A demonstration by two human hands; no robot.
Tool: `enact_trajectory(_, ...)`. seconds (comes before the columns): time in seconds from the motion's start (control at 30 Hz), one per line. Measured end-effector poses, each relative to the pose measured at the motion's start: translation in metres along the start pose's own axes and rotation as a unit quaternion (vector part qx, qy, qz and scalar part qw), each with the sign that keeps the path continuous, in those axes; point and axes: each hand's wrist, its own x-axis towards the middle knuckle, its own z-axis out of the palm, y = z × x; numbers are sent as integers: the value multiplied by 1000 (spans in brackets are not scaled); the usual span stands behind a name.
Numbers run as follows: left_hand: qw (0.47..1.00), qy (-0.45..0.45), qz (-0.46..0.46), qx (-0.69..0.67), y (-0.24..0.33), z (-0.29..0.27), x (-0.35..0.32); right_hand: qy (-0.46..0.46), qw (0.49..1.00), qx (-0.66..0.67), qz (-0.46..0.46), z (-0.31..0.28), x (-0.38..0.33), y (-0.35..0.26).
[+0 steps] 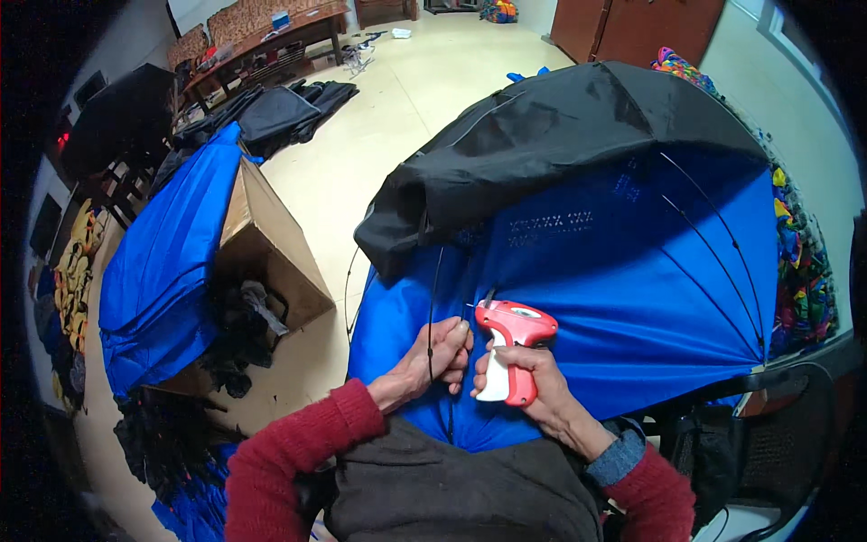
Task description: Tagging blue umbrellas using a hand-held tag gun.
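A large umbrella [596, 262] with blue cloth and thin dark ribs lies spread over my lap, and part of its black cloth [560, 117] is folded over the far side. My right hand [537, 370] is wrapped round the grip of a red and white tagging gun [517, 330]. The gun's needle end points left, toward the fingers of my left hand [442, 355]. Those fingers are closed in a pinch on the umbrella beside a dark rib; the exact spot they grip is partly hidden. One rib passes in front of the left hand.
At left stands an open cardboard box [271, 226] with blue cloth [167, 271] draped over it and black material inside. Black folded cloth [289, 117] lies on the floor beyond. A black chair [786, 434] is at my right, with colourful bundles [799, 253] along the wall.
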Motion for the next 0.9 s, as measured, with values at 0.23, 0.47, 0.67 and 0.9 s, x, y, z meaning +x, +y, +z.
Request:
enact_trajectory(0.23, 1000, -19, -3, 21, -2, -8, -1, -26, 1000, -12, 11, -4, 4, 5)
enact_trajectory(0.47, 999, -20, -18, 40, -2, -10, -1, -37, 999, 11, 7, 9, 1, 0)
enact_trajectory(0.67, 998, 4, -23, 58, -1, -3, 2, -37, 999, 5, -31, 7, 6, 4)
enact_trajectory(0.9, 999, -14, 6, 52, 8, 10, -7, 3, 997, -43, -69, 5, 3, 11)
